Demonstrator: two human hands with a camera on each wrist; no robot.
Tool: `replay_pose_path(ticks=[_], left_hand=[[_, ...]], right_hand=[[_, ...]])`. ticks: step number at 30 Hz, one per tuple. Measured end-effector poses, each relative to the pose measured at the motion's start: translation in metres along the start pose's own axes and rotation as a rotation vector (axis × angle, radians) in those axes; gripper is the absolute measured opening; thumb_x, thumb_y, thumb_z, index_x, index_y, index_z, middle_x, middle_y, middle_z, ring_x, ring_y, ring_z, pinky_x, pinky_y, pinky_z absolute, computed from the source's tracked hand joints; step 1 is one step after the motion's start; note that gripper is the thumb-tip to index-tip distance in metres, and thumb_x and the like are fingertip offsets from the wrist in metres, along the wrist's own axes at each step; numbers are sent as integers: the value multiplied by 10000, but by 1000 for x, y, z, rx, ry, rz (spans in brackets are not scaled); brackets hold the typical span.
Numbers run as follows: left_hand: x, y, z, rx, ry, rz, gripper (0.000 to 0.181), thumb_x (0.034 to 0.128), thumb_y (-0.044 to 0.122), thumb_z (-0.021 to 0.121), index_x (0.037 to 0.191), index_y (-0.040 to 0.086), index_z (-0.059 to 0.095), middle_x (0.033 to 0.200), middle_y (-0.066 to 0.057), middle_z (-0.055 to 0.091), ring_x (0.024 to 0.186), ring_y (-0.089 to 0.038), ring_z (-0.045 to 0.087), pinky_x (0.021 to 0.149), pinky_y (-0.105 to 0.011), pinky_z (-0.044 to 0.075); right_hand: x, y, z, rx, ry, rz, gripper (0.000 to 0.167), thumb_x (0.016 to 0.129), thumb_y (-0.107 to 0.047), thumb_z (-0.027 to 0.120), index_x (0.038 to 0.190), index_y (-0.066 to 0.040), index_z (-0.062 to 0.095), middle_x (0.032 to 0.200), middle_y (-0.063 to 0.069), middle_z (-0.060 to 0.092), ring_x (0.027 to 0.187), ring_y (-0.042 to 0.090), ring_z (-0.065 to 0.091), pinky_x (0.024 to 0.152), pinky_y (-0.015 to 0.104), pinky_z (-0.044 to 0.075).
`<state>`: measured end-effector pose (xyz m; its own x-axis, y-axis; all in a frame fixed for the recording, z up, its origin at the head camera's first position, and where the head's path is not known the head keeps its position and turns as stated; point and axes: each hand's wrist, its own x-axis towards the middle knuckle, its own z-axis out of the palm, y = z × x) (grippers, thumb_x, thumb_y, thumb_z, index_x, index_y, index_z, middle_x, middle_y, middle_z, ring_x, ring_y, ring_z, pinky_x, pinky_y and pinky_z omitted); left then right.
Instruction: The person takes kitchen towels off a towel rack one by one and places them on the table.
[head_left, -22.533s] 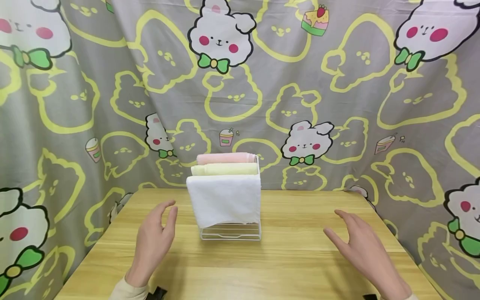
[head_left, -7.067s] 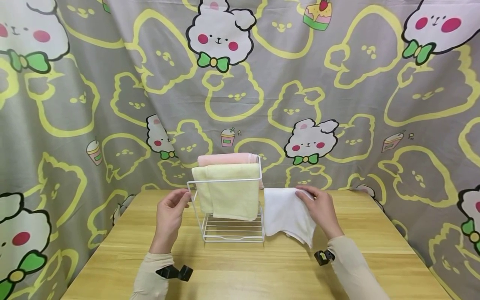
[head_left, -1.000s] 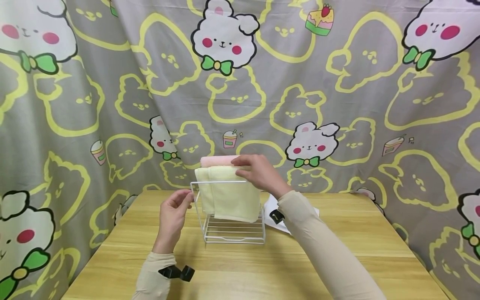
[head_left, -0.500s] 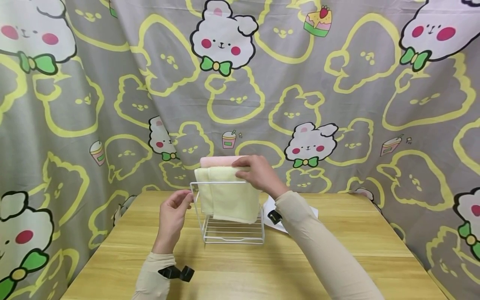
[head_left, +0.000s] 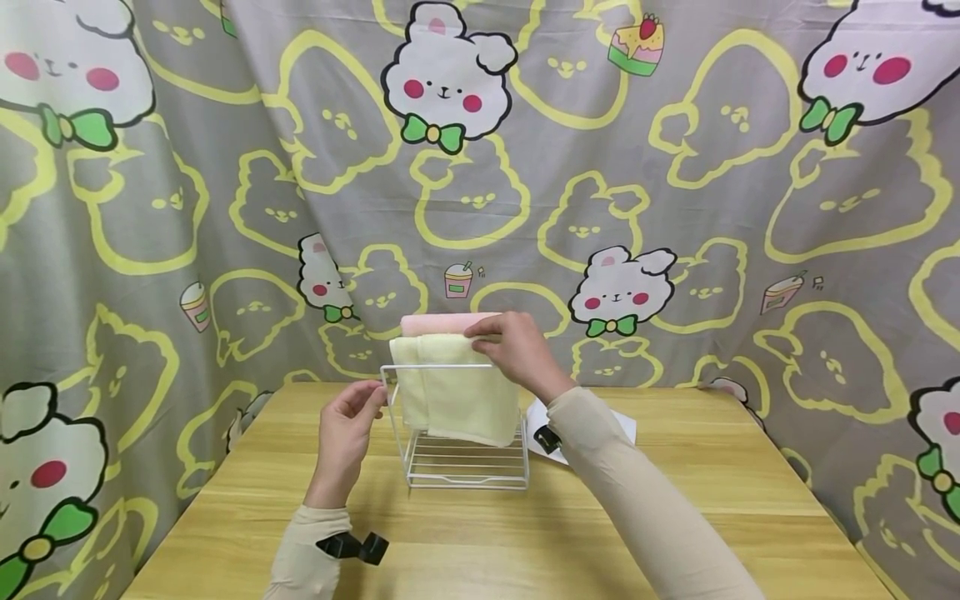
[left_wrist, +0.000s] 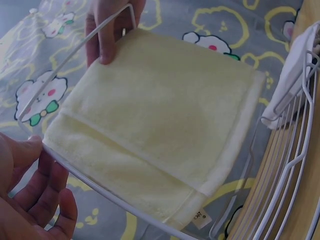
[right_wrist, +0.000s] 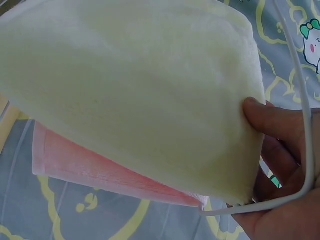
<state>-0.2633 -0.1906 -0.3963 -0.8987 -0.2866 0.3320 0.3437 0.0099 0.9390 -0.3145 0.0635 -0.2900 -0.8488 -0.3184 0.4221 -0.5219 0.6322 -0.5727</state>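
A white wire rack (head_left: 468,482) stands on the table with a pale yellow towel (head_left: 457,400) and, behind it, a pink towel (head_left: 442,323) hanging from its upper bars. My left hand (head_left: 347,442) pinches the rack's left upright wire between thumb and fingers, as the left wrist view confirms. At the yellow towel's top right corner, my right hand (head_left: 519,350) grips the cloth, thumb (right_wrist: 265,114) in front and fingers behind. A white towel (head_left: 618,425) lies on the table right of the rack, partly hidden by my right forearm.
The wooden table (head_left: 480,550) reaches back to a grey patterned curtain (head_left: 480,192), which also hangs along both sides. The rack's front top bar (head_left: 435,366) crosses before the yellow towel. Its wire shelf (head_left: 465,458) sits low, below the towels.
Earlier the white towel hung at the rack's front; my right hand took it off and laid it on the right. That hand then took hold of the yellow towel. Almost nothing moved this last second.
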Motion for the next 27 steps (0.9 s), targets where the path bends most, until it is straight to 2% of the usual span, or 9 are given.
replay_pose_path(ticks=[6,14,20,24,27], left_hand=[[0,0,-1,14,3,7,244,963,93,720,1093,-107,669,842,30,737,792,-74,665,723,-254,549],[-1,0,-4,27,10,12,209,961,106,726,1060,-74,691,815,69,726,781,-62,661,713,-251,543],[-1,0,-4,30,9,19,147,960,73,718,1034,-53,701,825,29,736,775,-62,665,700,-241,539],[0,0,-3,26,1,13,170,961,64,714,1057,-73,683,860,-10,745,788,-69,666,709,-232,533],[0,1,-2,28,-3,12,201,961,75,716,1074,-86,675,863,8,745,795,-71,667,714,-227,534]], right_hand=[[0,-2,2,19,32,-19,137,920,-91,767,1041,-129,819,1064,22,788,1057,180,740,926,358,581],[1,-3,3,42,60,-46,146,915,-78,769,1039,-136,820,1088,25,783,1062,189,738,933,358,580],[-1,-4,3,74,91,-61,151,919,-72,763,1051,-124,815,1109,46,778,1032,205,749,904,367,592],[-1,-3,2,60,118,-68,159,918,-81,764,1060,-132,816,1117,44,775,1037,214,746,863,373,591],[-1,-2,1,33,139,-83,162,919,-91,764,1065,-139,816,1118,42,775,1055,218,737,860,383,582]])
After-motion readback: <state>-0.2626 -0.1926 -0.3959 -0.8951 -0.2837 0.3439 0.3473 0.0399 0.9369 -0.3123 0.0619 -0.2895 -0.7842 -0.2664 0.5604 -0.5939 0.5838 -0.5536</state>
